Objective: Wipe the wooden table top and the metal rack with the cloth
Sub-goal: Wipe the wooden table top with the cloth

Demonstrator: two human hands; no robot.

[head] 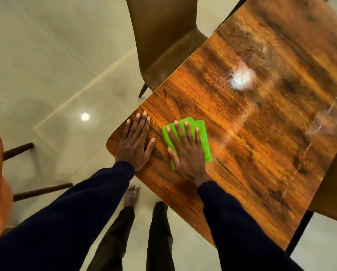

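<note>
While L hand [134,144] rests flat, fingers straight, by the table's [261,133] near-left corner, R hand [187,151] presses the green cloth [203,137] flat w/ spread fingers just beside it, near the left edge. Brown chair [163,42] stands at that edge.

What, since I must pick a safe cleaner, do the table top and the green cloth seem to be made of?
Table top: wood or wood-look laminate, glossy; bold grain with dark knots, and lamp glare mirrors on it. Which of the two, the picture leaves open.
Cloth: soft fabric, perhaps microfibre, matte bright green; it lies folded in layers under the flat right hand.
</note>
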